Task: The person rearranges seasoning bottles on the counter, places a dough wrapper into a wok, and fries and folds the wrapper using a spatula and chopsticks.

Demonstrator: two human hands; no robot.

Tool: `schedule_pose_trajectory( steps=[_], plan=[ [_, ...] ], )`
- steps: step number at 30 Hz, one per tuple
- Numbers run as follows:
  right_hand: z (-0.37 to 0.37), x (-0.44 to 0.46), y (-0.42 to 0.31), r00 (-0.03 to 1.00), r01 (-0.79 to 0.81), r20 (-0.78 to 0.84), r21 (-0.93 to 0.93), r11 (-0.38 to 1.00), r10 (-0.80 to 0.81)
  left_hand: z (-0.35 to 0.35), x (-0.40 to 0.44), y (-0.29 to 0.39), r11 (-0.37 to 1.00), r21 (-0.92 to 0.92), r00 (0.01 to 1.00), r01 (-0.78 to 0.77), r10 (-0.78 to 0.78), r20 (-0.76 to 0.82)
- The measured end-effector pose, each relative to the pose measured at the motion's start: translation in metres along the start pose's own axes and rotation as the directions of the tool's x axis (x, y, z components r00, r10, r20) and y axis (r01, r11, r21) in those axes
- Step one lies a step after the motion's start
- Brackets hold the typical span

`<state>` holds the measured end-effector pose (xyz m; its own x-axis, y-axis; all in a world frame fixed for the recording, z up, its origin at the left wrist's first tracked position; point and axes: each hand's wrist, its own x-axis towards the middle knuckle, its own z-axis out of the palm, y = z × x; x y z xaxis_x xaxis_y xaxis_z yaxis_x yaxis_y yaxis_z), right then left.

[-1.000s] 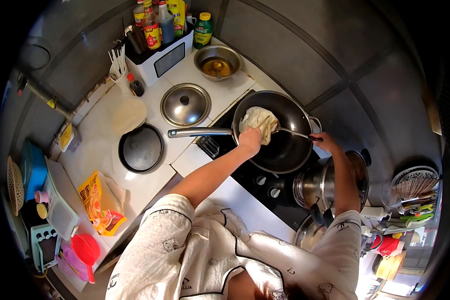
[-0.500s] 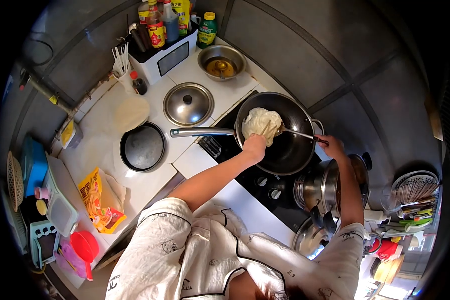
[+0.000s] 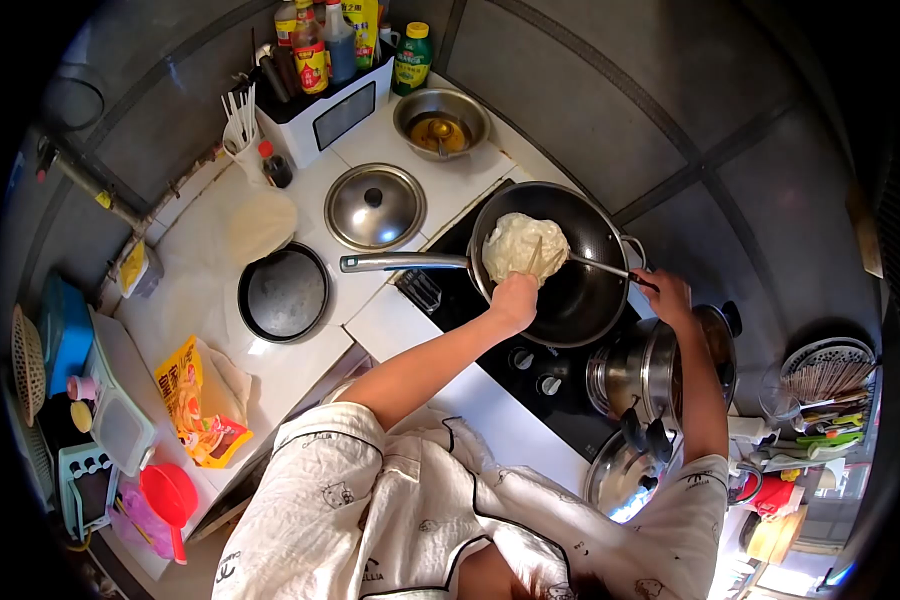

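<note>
A dark wok [image 3: 580,310] sits on the black stove, its long metal handle toward the left. In the wok a pale, crumpled flatbread [image 3: 515,238] rests against the left side. My left hand [image 3: 515,300] is closed over the wok's near rim, gripping chopsticks [image 3: 537,256] that press on the flatbread. From the right, my right hand [image 3: 669,297] is wrapped around the dark grip of a metal-shafted spatula [image 3: 606,267]. The spatula's head meets the flatbread's right edge and is mostly hidden.
A steel pot [image 3: 660,370] stands right of the wok. Behind lie a bowl of oil [image 3: 440,105] with a ladle and a domed lid [image 3: 374,205]. A round black pan [image 3: 285,292], a pale round wrapper [image 3: 265,222] and an orange food bag [image 3: 195,400] are on the left counter.
The flatbread looks more bunched and rounded, its right edge shifted slightly at the spatula. Both hands have moved only a little, keeping hold of chopsticks and spatula.
</note>
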<state>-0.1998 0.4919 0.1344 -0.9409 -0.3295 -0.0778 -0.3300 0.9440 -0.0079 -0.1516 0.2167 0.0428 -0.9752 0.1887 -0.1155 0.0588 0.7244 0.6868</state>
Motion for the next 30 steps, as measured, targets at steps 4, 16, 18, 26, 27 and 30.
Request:
schedule_pose_trajectory(
  steps=[4,16,18,26,27,30],
  plan=[
    [0.005,-0.005,0.004,0.999,0.018,-0.032,0.029,0.999,-0.017,-0.014,-0.012,0.002,1.000,-0.017,1.000,-0.023,0.023,0.003],
    [-0.002,-0.017,-0.001,0.998,-0.024,-0.058,0.133,0.991,0.032,-0.028,-0.027,0.013,0.996,-0.074,0.997,-0.049,0.044,-0.064],
    [-0.005,-0.018,-0.003,0.998,-0.033,-0.056,0.145,0.989,0.042,-0.031,-0.028,0.014,0.996,-0.077,0.997,-0.052,0.047,-0.061],
    [-0.016,-0.023,-0.014,0.996,-0.038,-0.076,0.170,0.985,0.052,-0.037,-0.038,0.017,0.988,-0.140,0.994,-0.062,0.048,-0.103],
    [-0.019,-0.024,-0.016,0.996,-0.031,-0.078,0.160,0.987,0.044,-0.038,-0.039,0.017,0.987,-0.153,0.994,-0.056,0.041,-0.097],
    [-0.023,-0.027,-0.018,0.995,0.001,-0.102,0.166,0.986,0.016,-0.040,-0.045,0.016,0.979,-0.187,0.989,-0.077,0.051,-0.142]
  ],
)
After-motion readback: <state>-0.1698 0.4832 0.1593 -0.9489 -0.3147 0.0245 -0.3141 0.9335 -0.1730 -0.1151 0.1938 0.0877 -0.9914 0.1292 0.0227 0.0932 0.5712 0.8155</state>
